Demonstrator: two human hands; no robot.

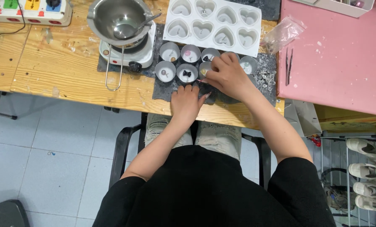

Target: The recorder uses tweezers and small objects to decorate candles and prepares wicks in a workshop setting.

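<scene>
Several small round metal cups filled with white wax and tiny decorations stand in two rows on a dark mat. My right hand reaches over the cup at the right of the near row, fingers pinched together on a small thin object I cannot make out. My left hand rests flat on the mat at the table's front edge, fingers apart, holding nothing. Behind the cups lies a white heart-shaped silicone mould.
A metal melting pot with a spoon sits on a small white hotplate to the left. A power strip lies at the far left. Tweezers and a clear plastic bag lie on a pink surface right.
</scene>
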